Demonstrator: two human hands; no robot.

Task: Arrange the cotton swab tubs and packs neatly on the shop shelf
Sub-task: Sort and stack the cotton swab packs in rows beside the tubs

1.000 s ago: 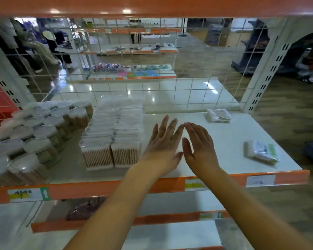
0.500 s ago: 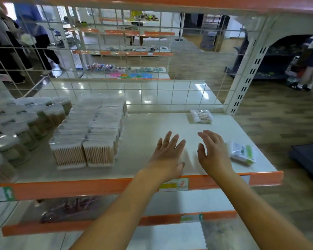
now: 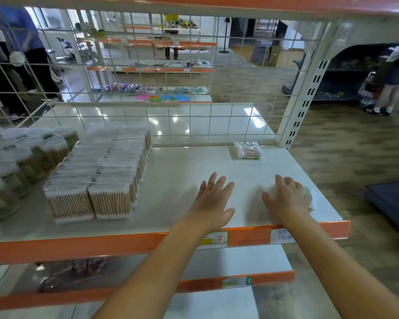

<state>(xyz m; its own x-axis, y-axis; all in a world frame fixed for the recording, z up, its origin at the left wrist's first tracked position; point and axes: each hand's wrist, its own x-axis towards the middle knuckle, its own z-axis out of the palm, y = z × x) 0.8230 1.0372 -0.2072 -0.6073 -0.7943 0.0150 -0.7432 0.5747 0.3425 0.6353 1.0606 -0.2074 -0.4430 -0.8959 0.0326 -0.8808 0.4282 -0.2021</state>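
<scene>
- White shop shelf (image 3: 171,180) carries everything, with the rows of swab packs (image 3: 97,180) as landmark.
- Green-labelled pack (image 3: 308,196) lies far right of those rows, near the front edge, mostly hidden under the right hand (image 3: 286,199).
- Right hand covers it, fingers loosely spread; grip unclear.
- Left hand (image 3: 213,201) rests flat, spread, between.

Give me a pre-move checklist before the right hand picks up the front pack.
1. Right hand over the green pack: ok.
2. Grip on that pack: cannot tell, hand hides it.
3. Left hand free, flat on the shelf: ok.
4. Bare space right of the box rows: ok.
5. Rear pack in line with the rows: not ok, lies apart at the back.
</scene>
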